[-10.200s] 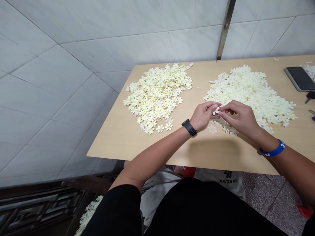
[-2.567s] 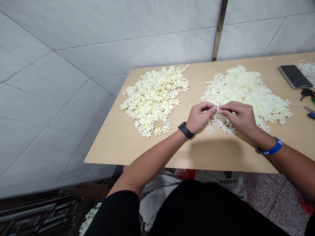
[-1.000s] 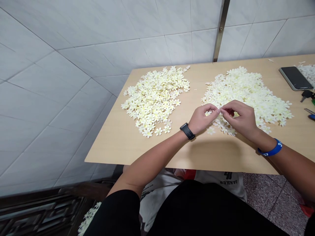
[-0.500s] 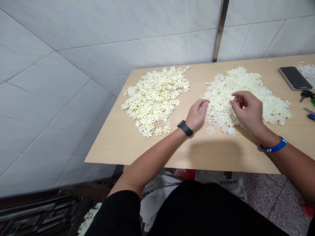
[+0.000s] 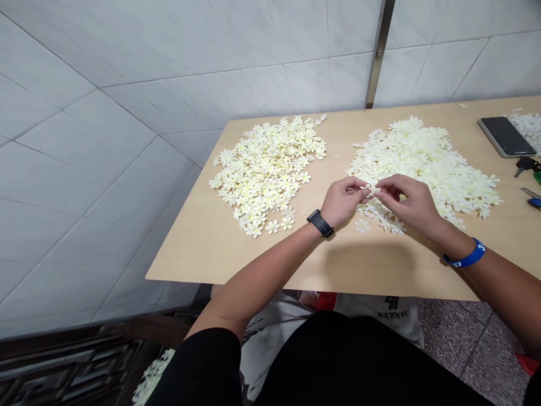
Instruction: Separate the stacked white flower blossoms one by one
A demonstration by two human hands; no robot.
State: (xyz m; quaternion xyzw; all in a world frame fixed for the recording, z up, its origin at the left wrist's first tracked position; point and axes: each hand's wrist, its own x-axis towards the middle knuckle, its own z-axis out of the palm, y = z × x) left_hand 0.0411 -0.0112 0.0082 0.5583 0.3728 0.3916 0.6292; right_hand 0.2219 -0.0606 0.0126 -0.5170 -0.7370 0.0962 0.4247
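Observation:
Two heaps of small cream cloth flowers lie on a light wooden table [image 5: 220, 248]. The left heap [image 5: 270, 169] shows yellow centres; the right heap [image 5: 426, 158] is paler. My left hand [image 5: 344, 200], with a black watch on the wrist, and my right hand [image 5: 408, 203], with a blue wristband, meet fingertip to fingertip over the near edge of the right heap. Both pinch one small white flower [image 5: 371, 189] between them.
A dark phone [image 5: 505, 136] lies at the table's far right, with keys [image 5: 526, 164] beside it and more flowers [image 5: 528, 121] at the edge. A white tiled wall runs behind and to the left. A printed bag [image 5: 380, 316] sits under the table.
Half a second ago my hands were apart, the right one lifted over the right heap. They have come back together and both pinch one flower.

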